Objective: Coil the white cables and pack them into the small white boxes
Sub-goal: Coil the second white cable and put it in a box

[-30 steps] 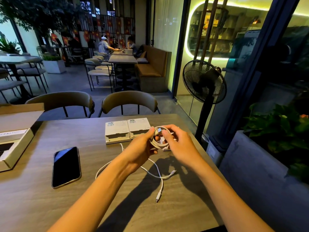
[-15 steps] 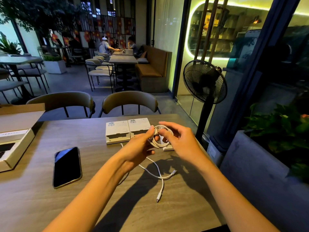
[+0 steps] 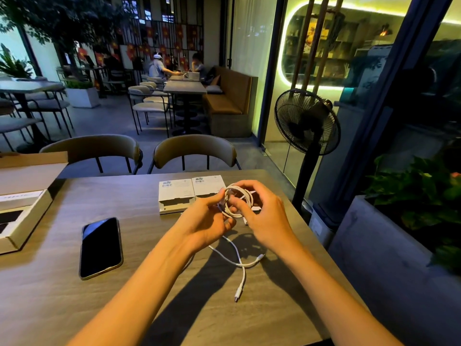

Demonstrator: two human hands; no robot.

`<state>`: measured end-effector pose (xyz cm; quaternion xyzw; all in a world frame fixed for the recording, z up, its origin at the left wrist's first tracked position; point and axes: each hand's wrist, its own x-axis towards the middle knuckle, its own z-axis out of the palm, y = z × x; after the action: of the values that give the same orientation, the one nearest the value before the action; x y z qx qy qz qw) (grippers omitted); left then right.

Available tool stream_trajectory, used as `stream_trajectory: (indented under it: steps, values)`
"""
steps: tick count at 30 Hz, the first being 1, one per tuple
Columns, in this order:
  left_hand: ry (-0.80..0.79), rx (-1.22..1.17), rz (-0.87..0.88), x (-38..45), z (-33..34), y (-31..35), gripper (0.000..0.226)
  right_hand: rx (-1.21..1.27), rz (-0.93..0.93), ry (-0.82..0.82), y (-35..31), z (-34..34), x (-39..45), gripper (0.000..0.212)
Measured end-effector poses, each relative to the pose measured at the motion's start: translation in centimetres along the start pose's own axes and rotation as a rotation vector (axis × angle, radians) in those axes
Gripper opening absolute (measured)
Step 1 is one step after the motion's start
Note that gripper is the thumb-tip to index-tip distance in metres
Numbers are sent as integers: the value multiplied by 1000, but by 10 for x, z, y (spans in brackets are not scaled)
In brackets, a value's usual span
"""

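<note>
A white cable coil (image 3: 247, 196) of a few loops is held upright above the table between both hands. My left hand (image 3: 209, 221) pinches its left side. My right hand (image 3: 262, 216) grips its right side with a finger through the loops. Loose white cable (image 3: 237, 255) trails from under my left hand onto the table, with two plug ends lying near the front. Two small white boxes (image 3: 192, 193) lie side by side just behind my hands, their near flaps open. A white piece (image 3: 257, 208) shows under my right hand.
A black phone (image 3: 101, 248) lies face up at the left of the wooden table (image 3: 62, 295). An open cardboard box (image 3: 22, 203) sits at the far left edge. Two chairs (image 3: 194, 151) stand behind the table, and a standing fan (image 3: 306, 126) to the right.
The loose cable loop that lay left of my left arm has been drawn in, and the coil has gained cable. Both hands have shifted a little on the coil.
</note>
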<state>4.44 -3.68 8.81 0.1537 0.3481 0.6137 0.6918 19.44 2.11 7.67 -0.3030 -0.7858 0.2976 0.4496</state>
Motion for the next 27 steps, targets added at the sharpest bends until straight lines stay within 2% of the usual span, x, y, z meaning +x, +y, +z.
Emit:
stream_trajectory:
  steps: [3, 6, 9, 13, 16, 18, 21, 27]
  values:
    - [-21, 17, 33, -2, -2, -3, 26, -13, 40, -26, -1, 2, 0, 43]
    - [12, 112, 103, -4, -2, -2, 24, -55, 50, -56, 2, 4, -1, 36]
    - [80, 355, 209, -3, -6, -2, 25, -85, 43, -46, 5, 6, -1, 35]
    - [145, 581, 327, 0, -11, -2, 31, -39, 51, -51, 0, 4, -1, 47]
    - [169, 802, 434, 3, -13, -1, 39, 77, 125, -50, -4, -1, 2, 30]
    - [145, 891, 489, 3, -14, -1, 35, 95, 197, -59, -2, -6, 7, 20]
    - [94, 967, 527, 6, -15, 2, 34, 86, 283, -205, 0, -13, 12, 16]
    - [-6, 1110, 525, 18, -21, 8, 19, 175, 396, -342, 9, -18, 15, 27]
